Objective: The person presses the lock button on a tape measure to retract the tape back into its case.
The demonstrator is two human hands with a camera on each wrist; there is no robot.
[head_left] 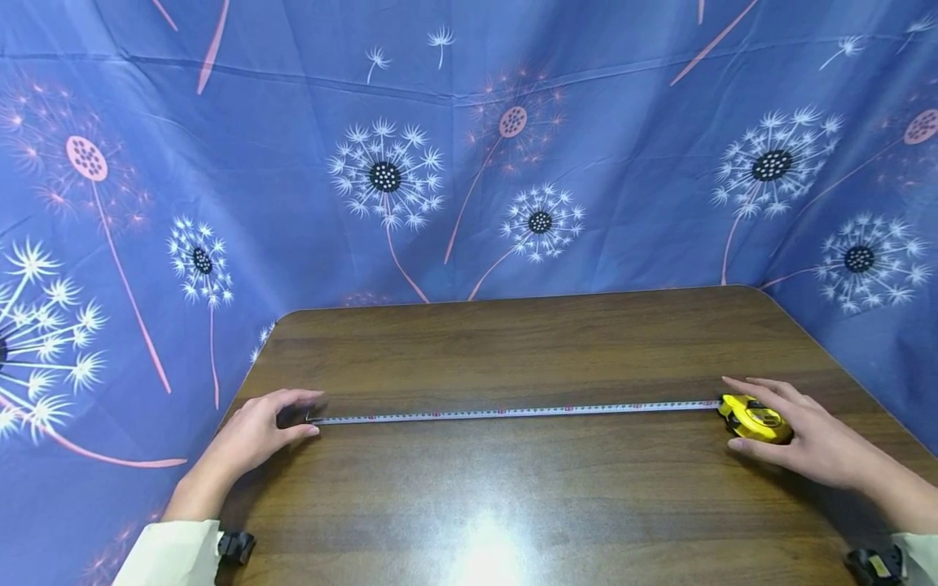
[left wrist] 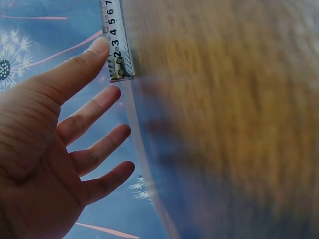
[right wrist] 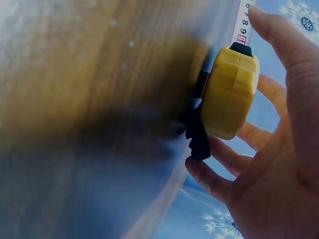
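Nearest are two pale sleeves, left point(head_left: 168, 557) and right point(head_left: 922, 557), both cut off by the frame, with black wrist-worn units point(head_left: 236, 548) beside the cuffs; the right unit is partly cropped.

The right hand point(head_left: 817, 435) is spread loosely around the tape measure case point(head_left: 753, 418), thumb on the near side, fingers on the far side; firm contact cannot be confirmed. The case is rounded, yellow and black, at the right of the tabletop point(head_left: 513, 350). A black strap point(right wrist: 199, 144) hangs at its side; its attachment is hard to make out. The red-boxed mark at the case mouth is partly hidden.

The extended blade point(head_left: 469, 414), a narrow white metal strip, runs left across the tabletop. Its metal end hook point(left wrist: 119, 68) lies between the thumb and index finger of the left hand point(head_left: 252, 431), which is open and relaxed.

The tabletop is glossy, brown and wood-grained, blurred in both wrist views. Behind hangs creased blue dandelion-print cloth point(head_left: 293, 203), cropped above.
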